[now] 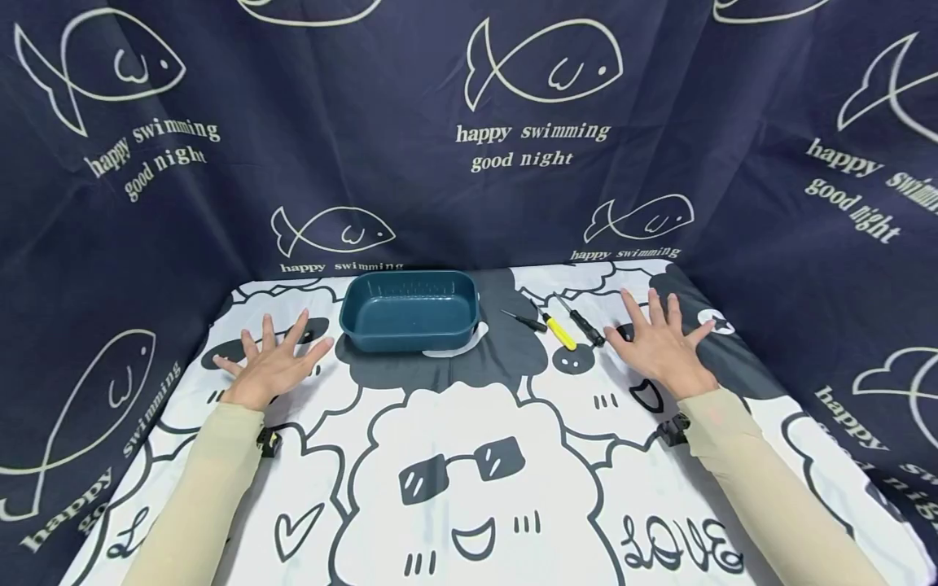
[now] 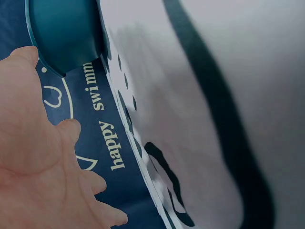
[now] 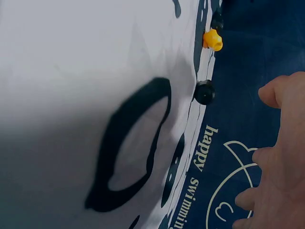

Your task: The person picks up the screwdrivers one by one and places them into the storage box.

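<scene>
In the head view my left hand (image 1: 273,368) is spread with straight fingers and holds nothing, left of a teal rectangular basin (image 1: 406,340). Part of that basin (image 2: 66,33) also shows beyond the left palm in the left wrist view. On the other side my right hand (image 1: 659,348) is spread as well, fingers apart and nothing in them. Just left of its thumb lie a black-handled screwdriver (image 1: 585,327), a yellow-handled screwdriver (image 1: 560,332) and a smaller black screwdriver (image 1: 529,322). From the right wrist, the ends of the yellow handle (image 3: 213,40) and a black handle (image 3: 205,92) are visible.
A white cloth with cartoon sheep (image 1: 469,456) covers the table. Dark blue curtains with fish drawings (image 1: 410,179) enclose its back and both sides, close behind the basin. Black wrist cameras (image 1: 268,440) sit under the sleeves.
</scene>
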Motion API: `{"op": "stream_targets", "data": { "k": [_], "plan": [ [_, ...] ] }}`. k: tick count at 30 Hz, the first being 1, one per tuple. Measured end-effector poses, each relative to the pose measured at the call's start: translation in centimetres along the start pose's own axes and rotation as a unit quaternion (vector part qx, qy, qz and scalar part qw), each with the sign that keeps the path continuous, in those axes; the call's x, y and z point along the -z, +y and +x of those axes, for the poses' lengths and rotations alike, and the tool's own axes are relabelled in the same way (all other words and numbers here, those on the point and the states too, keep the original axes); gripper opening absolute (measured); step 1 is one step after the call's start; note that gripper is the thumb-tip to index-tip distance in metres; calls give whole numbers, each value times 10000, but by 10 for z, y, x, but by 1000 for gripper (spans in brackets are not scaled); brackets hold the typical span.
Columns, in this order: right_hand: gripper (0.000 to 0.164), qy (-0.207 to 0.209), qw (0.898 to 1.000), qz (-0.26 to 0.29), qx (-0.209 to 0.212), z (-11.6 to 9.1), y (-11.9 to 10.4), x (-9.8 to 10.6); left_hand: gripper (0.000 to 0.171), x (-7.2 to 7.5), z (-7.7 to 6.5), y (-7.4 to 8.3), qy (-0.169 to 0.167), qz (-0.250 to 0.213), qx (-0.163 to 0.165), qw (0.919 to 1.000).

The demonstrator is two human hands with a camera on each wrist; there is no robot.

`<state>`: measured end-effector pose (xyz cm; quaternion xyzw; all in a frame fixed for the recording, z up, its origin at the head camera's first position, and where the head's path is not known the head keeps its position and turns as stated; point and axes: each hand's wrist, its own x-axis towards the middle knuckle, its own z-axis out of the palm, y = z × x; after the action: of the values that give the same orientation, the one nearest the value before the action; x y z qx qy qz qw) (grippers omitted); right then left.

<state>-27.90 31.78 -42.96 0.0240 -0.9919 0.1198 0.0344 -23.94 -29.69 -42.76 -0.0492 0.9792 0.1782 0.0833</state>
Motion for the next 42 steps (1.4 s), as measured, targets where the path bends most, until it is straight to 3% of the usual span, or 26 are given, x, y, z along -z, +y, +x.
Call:
{"op": "stream_targets", "data": {
  "k": [17,23,28,33,42],
  "plan": [
    [98,-38,10000,-53,58,0,-23,1,107,0,2,5,412,28,152,9990],
    [94,107,9989,235,386,0,-45,0,112,-1,3,16,796,-430,-156,9958],
    [85,381,9923,775,887,0,-56,-8,113,-1,8,27,1312,-701,-369,9882],
    [76,632,9828,1312,1138,1,-63,-13,99,0,13,40,1657,-1256,-375,9774],
    [55,586,9817,1486,1036,8,-65,-20,69,-1,21,58,2338,-2373,40,9429]
  ]
}}
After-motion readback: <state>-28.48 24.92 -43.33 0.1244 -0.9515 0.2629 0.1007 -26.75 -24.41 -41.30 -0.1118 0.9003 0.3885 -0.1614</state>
